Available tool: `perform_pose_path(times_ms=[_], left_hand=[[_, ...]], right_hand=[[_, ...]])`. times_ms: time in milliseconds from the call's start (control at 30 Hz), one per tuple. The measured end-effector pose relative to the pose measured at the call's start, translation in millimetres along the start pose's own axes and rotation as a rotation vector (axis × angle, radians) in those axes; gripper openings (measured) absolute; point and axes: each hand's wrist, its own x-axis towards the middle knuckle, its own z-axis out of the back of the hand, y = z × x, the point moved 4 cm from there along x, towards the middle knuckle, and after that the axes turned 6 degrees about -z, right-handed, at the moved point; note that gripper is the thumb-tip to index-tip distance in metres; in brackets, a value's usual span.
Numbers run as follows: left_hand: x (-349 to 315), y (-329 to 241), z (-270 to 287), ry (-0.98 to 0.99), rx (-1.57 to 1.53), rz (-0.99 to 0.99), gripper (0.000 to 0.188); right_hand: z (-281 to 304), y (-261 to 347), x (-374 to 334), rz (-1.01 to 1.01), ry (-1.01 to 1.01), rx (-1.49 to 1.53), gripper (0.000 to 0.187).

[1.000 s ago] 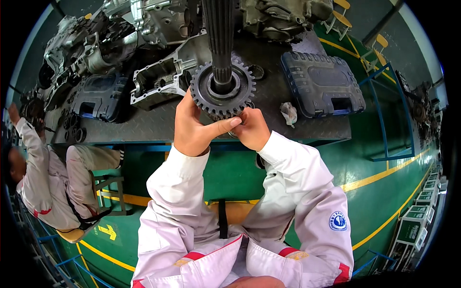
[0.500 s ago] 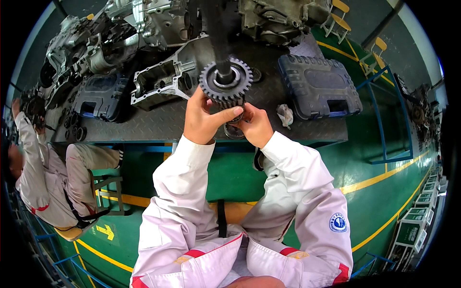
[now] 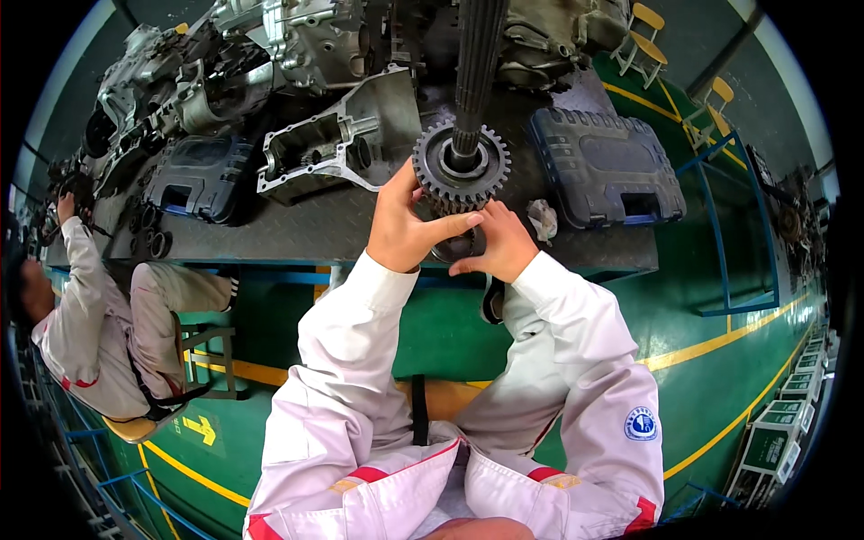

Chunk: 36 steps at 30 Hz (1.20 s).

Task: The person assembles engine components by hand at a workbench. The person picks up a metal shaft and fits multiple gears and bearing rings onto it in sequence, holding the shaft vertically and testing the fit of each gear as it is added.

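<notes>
A toothed gear (image 3: 436, 184) sits on a long splined shaft (image 3: 478, 67), which stands roughly upright over the workbench's near edge and leans slightly right at its top. My left hand (image 3: 396, 225) is closed around the gear assembly from the left, its thumb across the front just under the big gear. At the lower right of the assembly is my right hand (image 3: 506, 243), its thumb and fingers spread apart; its fingertips come close to the lower gearing, and contact is hard to make out. Below, a dark round part (image 3: 453, 250) shows partly between the hands.
An open metal housing (image 3: 310, 153) lies left of the gear. Dark tool cases (image 3: 607, 166) flank the work, another (image 3: 200, 180) farther left. A crumpled wrapper (image 3: 543, 220) lies right of my hand. Large castings (image 3: 306, 40) line the back. A co-worker (image 3: 90, 315) sits at the left.
The shaft and both hands have shifted right in the picture, and the shaft's top now leans right. My right thumb has come away from the lower gearing, opening the hand.
</notes>
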Motion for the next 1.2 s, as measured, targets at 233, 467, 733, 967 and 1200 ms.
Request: perform_pose_path(times_ms=[233,467,733,967,1200], left_hand=[[2.2,6.5,-5.9,0.035,0.016,-0.024,0.070],[2.2,3.8,-9.2,0.011,0.043,-0.042,0.073],[-2.0,3.1,-1.8,-0.004,0.003,-0.014,0.075],[1.1,0.4,2.8,-0.018,0.123,-0.044,0.070],[3.7,2.8,1.6,-0.024,0.112,-0.036,0.071]], right_hand=[[-38.7,-12.3,-8.1,-0.055,-0.080,-0.252,0.092],[-45.8,-0.1,0.6,-0.156,-0.138,-0.285,0.084],[-29.1,21.7,4.2,-0.072,-0.124,0.083,0.080],[5.9,33.6,2.8,0.085,-0.367,0.326,0.098],[14.4,46.8,7.2,0.094,-0.405,0.467,0.099]])
